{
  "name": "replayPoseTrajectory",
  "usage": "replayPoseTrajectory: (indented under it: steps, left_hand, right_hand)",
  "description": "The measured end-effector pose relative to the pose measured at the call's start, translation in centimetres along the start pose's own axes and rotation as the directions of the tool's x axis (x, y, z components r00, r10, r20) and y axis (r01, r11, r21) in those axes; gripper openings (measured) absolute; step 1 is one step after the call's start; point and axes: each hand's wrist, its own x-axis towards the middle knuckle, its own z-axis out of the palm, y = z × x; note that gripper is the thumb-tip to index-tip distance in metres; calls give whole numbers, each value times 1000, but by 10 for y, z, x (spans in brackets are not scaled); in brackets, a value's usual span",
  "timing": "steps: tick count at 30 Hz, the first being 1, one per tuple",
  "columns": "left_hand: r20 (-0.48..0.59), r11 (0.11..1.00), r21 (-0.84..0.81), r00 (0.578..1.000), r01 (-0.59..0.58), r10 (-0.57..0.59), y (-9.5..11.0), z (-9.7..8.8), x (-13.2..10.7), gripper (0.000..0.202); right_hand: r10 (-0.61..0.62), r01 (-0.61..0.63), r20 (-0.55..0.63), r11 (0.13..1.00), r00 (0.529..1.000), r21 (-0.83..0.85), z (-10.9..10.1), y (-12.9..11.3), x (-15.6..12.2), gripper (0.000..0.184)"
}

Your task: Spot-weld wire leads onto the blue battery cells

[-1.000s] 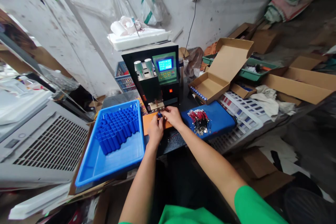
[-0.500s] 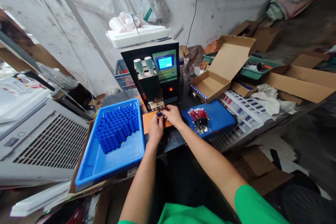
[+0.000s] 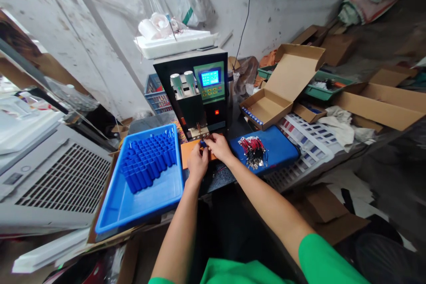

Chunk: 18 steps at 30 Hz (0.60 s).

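My left hand (image 3: 197, 163) and my right hand (image 3: 218, 147) are closed together on a small blue cylindrical cell (image 3: 202, 143), held just under the electrode tips of a black spot-welding machine (image 3: 195, 93) with a lit blue screen. Both hands rest over an orange pad (image 3: 187, 151). To the left a blue tray (image 3: 133, 204) holds several upright blue cells (image 3: 148, 162). To the right a heap of red wires with metal tabs (image 3: 252, 150) lies on a blue cushion (image 3: 278, 151).
An open cardboard box (image 3: 266, 108) with a few cells stands behind the cushion, with more boxes (image 3: 379, 102) and a green tray (image 3: 319, 91) further right. A grey ventilated unit (image 3: 49, 177) sits at far left. A white foam tray (image 3: 173, 44) lies on the machine.
The hands have stayed at the welder tips with only slight finger shifts. The view has moved a little.
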Motion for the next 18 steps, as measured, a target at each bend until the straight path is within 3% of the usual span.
replayPoseTrajectory:
  steps: [4,10,12,14,16,18]
  left_hand:
    - [18,999,-40,1000,-7,8,0,-1,0,31]
    - [18,998,64,1000,-12,11,0,-1,-2,31]
    - [30,996,87,999,-22,19,0,-1,-3,30]
    - [32,994,100,999,-45,42,-1,-1,-3,29]
    - [28,994,85,998,-67,65,-3,-1,-3,30]
    - [26,996,50,997,-75,74,-5,0,-3,30]
  right_hand:
    - [-78,76,-21,995,997,-71,-3,-1,-7,11]
    - [-147,145,12,959,989,-243,-12,-5,-25,5]
    - [-246,210,-37,887,969,-411,-19,-11,-33,7]
    - [-413,312,-46,751,910,-582,-25,-20,-37,10]
    - [-539,408,32,595,842,-693,-29,-29,-37,16]
    - [-571,469,130,501,811,-727,-31,-35,-34,22]
